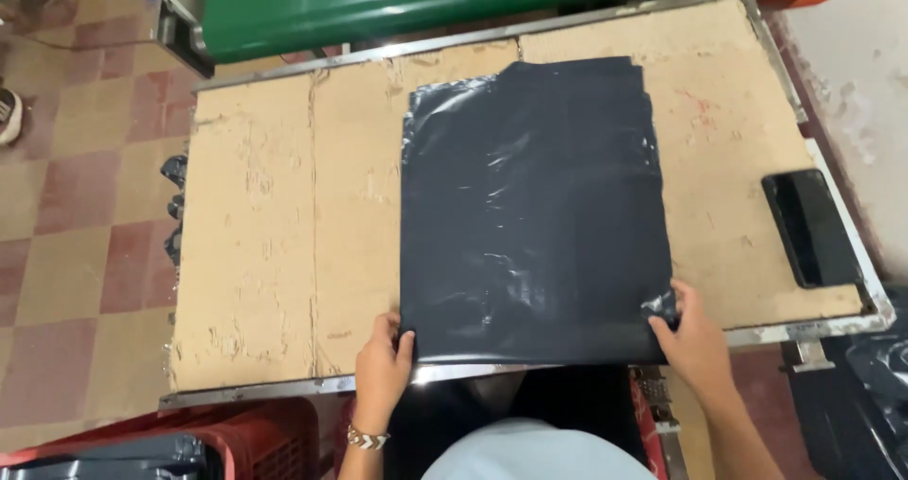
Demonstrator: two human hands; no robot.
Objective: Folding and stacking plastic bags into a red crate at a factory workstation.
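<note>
At the near edge of the cardboard-topped desk (255, 253), left hand (381, 371) and right hand (693, 340) pinch the glossy black plastic sheet's (534, 215) corners, which looks slippery enough to slide askew.

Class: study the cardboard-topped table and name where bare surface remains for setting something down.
Widest free patch: cardboard left of the black plastic sheet. Narrower strip between the sheet and the dark phone. The near edge is crowded: left hand and right hand grip the sheet's corners.
</note>
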